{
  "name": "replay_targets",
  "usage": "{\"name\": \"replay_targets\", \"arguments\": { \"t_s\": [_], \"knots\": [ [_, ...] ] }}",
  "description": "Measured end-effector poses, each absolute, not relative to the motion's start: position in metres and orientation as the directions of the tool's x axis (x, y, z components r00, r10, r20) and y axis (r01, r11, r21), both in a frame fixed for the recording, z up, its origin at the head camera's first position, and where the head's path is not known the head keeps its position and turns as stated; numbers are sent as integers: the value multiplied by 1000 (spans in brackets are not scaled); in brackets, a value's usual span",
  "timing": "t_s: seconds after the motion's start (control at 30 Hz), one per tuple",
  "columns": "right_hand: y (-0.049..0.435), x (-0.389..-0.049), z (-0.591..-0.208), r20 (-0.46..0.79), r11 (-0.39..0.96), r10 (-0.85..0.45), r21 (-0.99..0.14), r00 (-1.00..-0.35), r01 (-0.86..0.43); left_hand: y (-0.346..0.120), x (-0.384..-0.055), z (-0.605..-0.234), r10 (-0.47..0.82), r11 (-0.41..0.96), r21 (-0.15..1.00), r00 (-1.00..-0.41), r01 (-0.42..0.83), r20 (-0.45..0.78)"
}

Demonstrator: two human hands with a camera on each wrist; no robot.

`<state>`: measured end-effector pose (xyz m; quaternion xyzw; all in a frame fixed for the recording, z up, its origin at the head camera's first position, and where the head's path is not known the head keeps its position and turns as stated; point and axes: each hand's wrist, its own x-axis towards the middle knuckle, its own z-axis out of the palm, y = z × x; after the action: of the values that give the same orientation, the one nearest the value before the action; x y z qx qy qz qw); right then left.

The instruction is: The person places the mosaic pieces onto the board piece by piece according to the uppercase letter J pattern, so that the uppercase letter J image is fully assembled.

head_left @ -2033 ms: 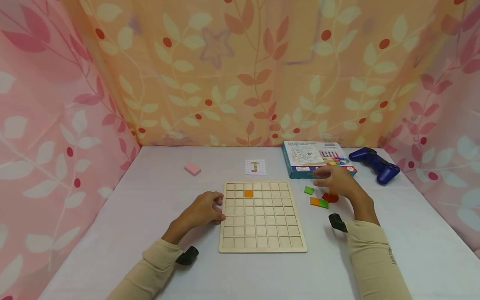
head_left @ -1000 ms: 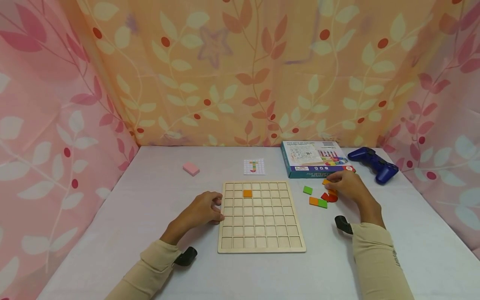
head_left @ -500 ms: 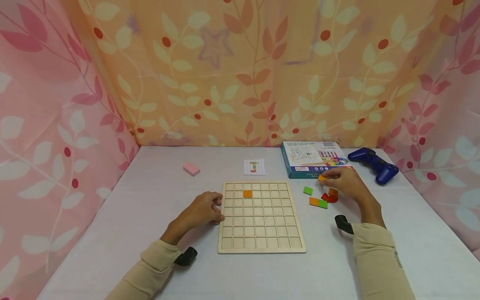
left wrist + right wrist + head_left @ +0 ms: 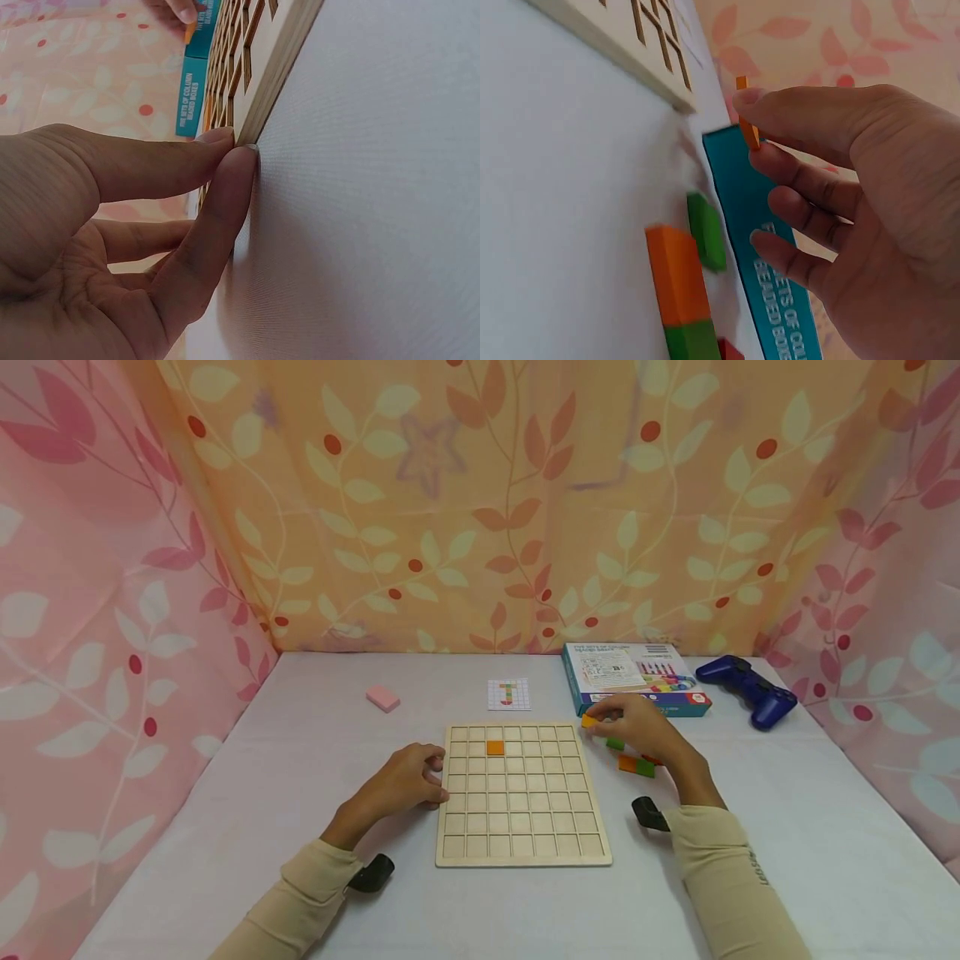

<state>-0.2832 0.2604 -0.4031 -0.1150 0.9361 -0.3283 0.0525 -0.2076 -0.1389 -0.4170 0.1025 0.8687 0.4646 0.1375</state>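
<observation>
A pale wooden grid board [image 4: 525, 802] lies flat on the table, with one orange square tile [image 4: 495, 748] in an upper cell. My left hand [image 4: 402, 779] pinches the board's left edge between thumb and finger, as the left wrist view shows. Beyond the board's upper right corner, my right hand [image 4: 637, 724] holds another orange tile [image 4: 748, 120] above the table, thumb against fingertips. Beneath that hand lie a green tile [image 4: 706, 231], an orange tile [image 4: 676, 274] touching a second green tile [image 4: 692, 341], and a red piece [image 4: 730, 350], mostly hidden.
Behind the board lies a small card [image 4: 509, 694] with a coloured grid pattern. A flat teal-edged box [image 4: 633, 679] stands at the back right, beside a blue game controller [image 4: 747, 691]. A pink block [image 4: 382, 697] rests at the back left.
From the loose pieces at the right, my right hand has picked up an orange tile and carried it left towards the board. The left hand stays at the board's edge.
</observation>
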Motion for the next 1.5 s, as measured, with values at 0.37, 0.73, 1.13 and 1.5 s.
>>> {"name": "replay_targets", "arguments": {
  "t_s": [0.37,0.73,1.13,1.5],
  "knots": [
    [214,-282,-407,2,699,-407,-643,-914,-313,-139,-208,-417,299,545,838,-941,31,-160],
    [183,-276,-413,-20,690,-457,-639,-889,-340,-139,-207,-417,292,560,828,-944,37,-156],
    [176,-272,-414,-21,703,-456,-622,-890,-346,-138,-207,-417,295,553,833,-942,30,-162],
    [177,-274,-415,3,699,-492,-594,-871,-397,-139,-208,-418,297,555,831,-942,36,-158]
  ]
}}
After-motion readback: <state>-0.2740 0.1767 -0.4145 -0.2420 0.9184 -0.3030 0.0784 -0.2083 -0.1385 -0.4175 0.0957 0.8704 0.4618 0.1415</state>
